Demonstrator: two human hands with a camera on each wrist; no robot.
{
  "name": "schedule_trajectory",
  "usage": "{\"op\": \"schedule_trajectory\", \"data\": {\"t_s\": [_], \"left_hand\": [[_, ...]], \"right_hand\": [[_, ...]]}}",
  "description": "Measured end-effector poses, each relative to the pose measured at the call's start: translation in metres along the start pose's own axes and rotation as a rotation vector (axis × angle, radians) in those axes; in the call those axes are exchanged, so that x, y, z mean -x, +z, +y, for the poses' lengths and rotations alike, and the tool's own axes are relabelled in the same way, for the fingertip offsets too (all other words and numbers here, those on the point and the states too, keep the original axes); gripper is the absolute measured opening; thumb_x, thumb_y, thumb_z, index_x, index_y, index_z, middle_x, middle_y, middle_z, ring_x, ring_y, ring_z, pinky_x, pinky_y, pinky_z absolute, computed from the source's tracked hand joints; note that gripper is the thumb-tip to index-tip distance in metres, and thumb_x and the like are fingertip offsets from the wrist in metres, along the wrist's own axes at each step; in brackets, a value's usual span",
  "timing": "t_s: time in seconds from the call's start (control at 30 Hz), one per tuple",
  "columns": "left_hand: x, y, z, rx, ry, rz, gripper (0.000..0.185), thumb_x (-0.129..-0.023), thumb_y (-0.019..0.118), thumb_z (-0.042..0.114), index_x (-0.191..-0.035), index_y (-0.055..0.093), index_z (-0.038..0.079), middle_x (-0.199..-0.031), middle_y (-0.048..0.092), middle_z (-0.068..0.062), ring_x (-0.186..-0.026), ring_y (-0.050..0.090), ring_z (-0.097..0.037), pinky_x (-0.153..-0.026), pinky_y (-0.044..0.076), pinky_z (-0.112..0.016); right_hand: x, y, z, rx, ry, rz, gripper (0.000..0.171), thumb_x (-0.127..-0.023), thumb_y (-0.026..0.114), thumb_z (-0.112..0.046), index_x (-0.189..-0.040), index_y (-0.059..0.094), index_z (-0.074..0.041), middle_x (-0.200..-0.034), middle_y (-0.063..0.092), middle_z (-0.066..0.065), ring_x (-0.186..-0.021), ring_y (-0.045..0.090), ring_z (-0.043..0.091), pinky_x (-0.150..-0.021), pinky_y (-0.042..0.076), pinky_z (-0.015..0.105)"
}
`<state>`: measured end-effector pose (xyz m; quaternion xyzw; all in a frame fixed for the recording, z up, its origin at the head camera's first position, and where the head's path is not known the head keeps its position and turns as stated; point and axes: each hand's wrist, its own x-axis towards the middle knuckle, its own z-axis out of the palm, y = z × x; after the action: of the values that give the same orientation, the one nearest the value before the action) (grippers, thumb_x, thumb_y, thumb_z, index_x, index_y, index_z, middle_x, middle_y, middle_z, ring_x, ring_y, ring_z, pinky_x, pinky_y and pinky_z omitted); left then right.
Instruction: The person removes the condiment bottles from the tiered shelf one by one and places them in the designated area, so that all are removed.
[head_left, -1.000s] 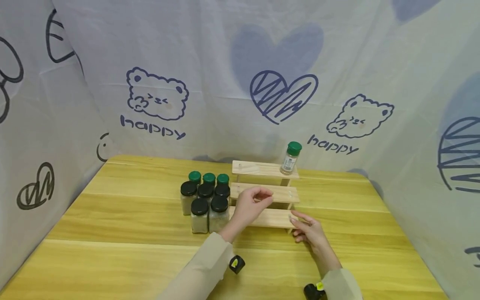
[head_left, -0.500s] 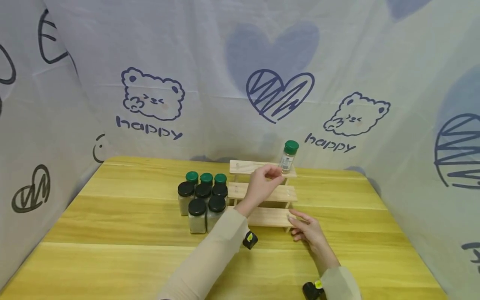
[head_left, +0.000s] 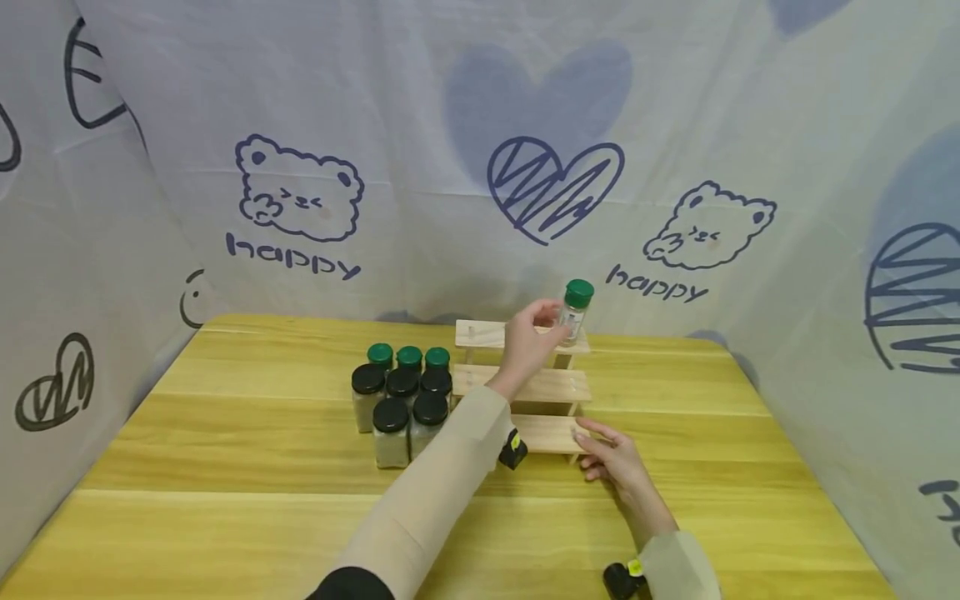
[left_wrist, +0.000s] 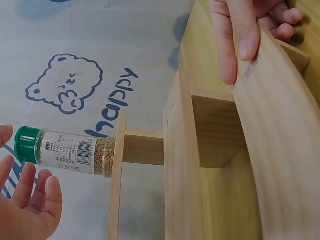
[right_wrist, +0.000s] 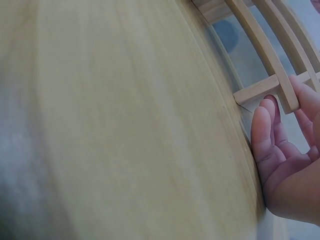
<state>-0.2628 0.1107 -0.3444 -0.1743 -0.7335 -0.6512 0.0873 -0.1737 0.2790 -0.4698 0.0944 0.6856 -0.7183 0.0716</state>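
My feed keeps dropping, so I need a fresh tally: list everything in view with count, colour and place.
Rack: one, pale wood, three steps, mid-table.
Green-lidded jar on rack: one, clear, top step, right end.
Green-lidded jars: three, back row left of rack.
Black-lidded jars: five, clustered in front of those.
Table: one, yellow wood.
Backdrop: white cloth, blue bears and hearts.
Left hand: open, fingers beside the jar on the rack; no grip seen.
Right hand: open, fingers at the rack's bottom step, right end.
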Motion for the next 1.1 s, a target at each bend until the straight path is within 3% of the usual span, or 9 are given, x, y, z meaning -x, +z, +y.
{"op": "schedule_trajectory", "data": {"t_s": [0.27,0.53,0.87,1.1], "left_hand": [[-0.016,0.007,0.002,-0.003,-0.038,0.021,0.046,-0.077,0.071,0.015,-0.12,0.054,0.009,-0.115,0.056,-0.011,-0.103,0.052,-0.027,-0.08,0.045,-0.029],[-0.026,0.012,0.002,0.006,0.025,-0.006,0.045,-0.078,0.07,0.011,-0.12,0.055,0.008,-0.12,0.055,-0.006,-0.106,0.05,-0.028,-0.087,0.041,-0.043],[-0.03,0.014,0.0,-0.009,-0.003,-0.05,0.048,-0.08,0.067,0.011,-0.125,0.052,0.011,-0.128,0.048,-0.007,-0.114,0.045,-0.032,-0.091,0.039,-0.044],[-0.031,0.016,-0.004,-0.007,0.04,-0.075,0.048,-0.082,0.065,0.009,-0.127,0.05,0.009,-0.129,0.047,-0.009,-0.113,0.047,-0.033,-0.091,0.04,-0.041]], "right_hand": [[0.002,0.002,-0.002,-0.015,0.027,0.015,0.049,-0.084,0.063,-0.012,-0.128,0.046,0.0,-0.075,0.065,0.002,-0.05,0.056,0.009,-0.044,0.048,0.022],[0.001,0.004,-0.001,-0.031,0.052,0.037,0.048,-0.083,0.064,-0.01,-0.127,0.047,0.0,-0.066,0.062,0.003,-0.048,0.056,0.009,-0.042,0.047,0.021],[0.0,0.003,-0.002,-0.014,0.042,0.044,0.047,-0.083,0.064,-0.011,-0.126,0.048,0.001,-0.068,0.063,0.003,-0.049,0.056,0.009,-0.043,0.047,0.021],[-0.001,0.002,-0.002,-0.004,0.043,0.058,0.047,-0.082,0.064,-0.011,-0.125,0.049,0.0,-0.067,0.064,0.004,-0.049,0.056,0.01,-0.043,0.048,0.021]]}}
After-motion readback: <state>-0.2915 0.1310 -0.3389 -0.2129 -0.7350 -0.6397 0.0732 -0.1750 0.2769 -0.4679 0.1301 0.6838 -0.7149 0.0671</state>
